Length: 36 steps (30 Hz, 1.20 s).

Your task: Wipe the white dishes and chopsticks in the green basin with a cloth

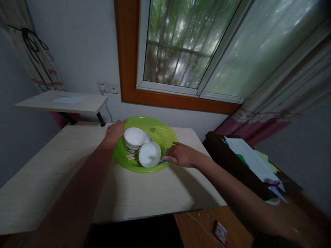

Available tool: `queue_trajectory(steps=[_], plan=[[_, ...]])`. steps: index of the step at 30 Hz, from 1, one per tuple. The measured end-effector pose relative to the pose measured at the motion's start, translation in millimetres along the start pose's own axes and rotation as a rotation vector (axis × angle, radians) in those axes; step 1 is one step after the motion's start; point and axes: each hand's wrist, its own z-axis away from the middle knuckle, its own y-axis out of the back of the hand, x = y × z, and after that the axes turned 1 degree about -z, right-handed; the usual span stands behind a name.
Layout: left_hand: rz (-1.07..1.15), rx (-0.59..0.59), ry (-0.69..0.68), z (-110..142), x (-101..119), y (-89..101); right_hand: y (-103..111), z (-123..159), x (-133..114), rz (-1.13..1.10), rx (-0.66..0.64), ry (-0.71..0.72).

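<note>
In the head view, both my hands are at the green tray (165, 132), which sits on the desk (144, 191) below the window (181, 44). My left hand (116, 132) is at the tray's left rim, fingers along the edge; the underside is hidden, so I cannot tell whether they close around it. My right hand (183, 155) is over the right side, forefinger stretched out and thumb set apart from it, a fairly wide spread. A grey utensil (162, 161) shows by that thumb, though I cannot tell whether I pinch it or only touch it

Inside the tray, a stack (134, 136) of white bowls stands upright toward the left. Nearer me, a bowl (149, 155) leans just beside it, its open side turned my way, and chopsticks (131, 157) poke out on its left

I judge the step in hand to be working among the dishes with my right, the left steadying the tray. To my mind, the next move calls for light fingers near the utensil and a sure left hand, as the leaning bowl could slip if nudged
</note>
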Motion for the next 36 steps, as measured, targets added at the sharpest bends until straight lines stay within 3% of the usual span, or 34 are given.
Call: queue_trajectory(steps=[6,12,17,22,28,32,36], plan=[[0.008,-0.019,0.009,-2,0,0.1,-1,-4,20,-0.005,-0.027,-0.106],[0.0,-0.01,-0.001,-3,-2,-2.1,-6,-33,51,0.149,-0.043,-0.216],[0.014,-0.012,0.021,-2,-2,-1.6,-9,-52,59,0.162,-0.034,-0.279],[0.007,0.005,0.031,1,0,-0.7,-5,-44,44,0.149,-0.09,-0.306],[-0.022,-0.022,0.053,1,3,1.3,-1,-23,7,0.081,-0.125,-0.288],[-0.014,-0.022,0.058,3,5,3.3,-1,-14,-15,-0.032,-0.127,-0.197],[-0.003,-0.007,0.066,6,5,4.1,-1,-5,-20,-0.174,-0.089,-0.07]])
